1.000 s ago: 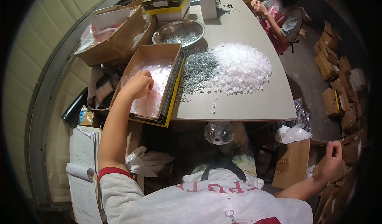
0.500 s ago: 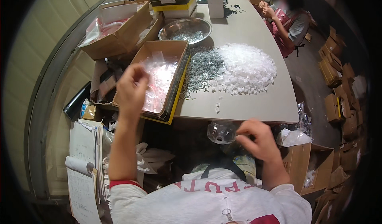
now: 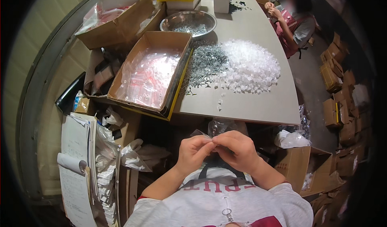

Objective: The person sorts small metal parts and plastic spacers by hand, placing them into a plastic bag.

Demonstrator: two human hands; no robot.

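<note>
In front of my chest, below the table's front edge, my left hand (image 3: pixel 195 153) and my right hand (image 3: pixel 237 148) meet at the fingertips. Both are closed in a pinch on a small clear plastic bag (image 3: pixel 200 133), which sticks up past my left fingers; whatever is inside it is too small to tell. Just beyond my hands hangs a larger clear plastic bag (image 3: pixel 221 126), partly hidden. On the table, an open cardboard box (image 3: pixel 117 82) holds many small clear bags (image 3: pixel 151 76) with red lines and white dots.
Right of the box lie a heap of grey screws (image 3: pixel 207 62) and a heap of small white pieces (image 3: pixel 252 66). Behind them stands a metal bowl (image 3: pixel 165 24). Papers (image 3: pixel 74 162) hang at left; an open carton (image 3: pixel 296 166) stands at right. A person (image 3: pixel 294 25) works across the table.
My left hand has come from above the box of small bags down to my chest, where a small clear bag now shows. My right hand has moved left to meet it.
</note>
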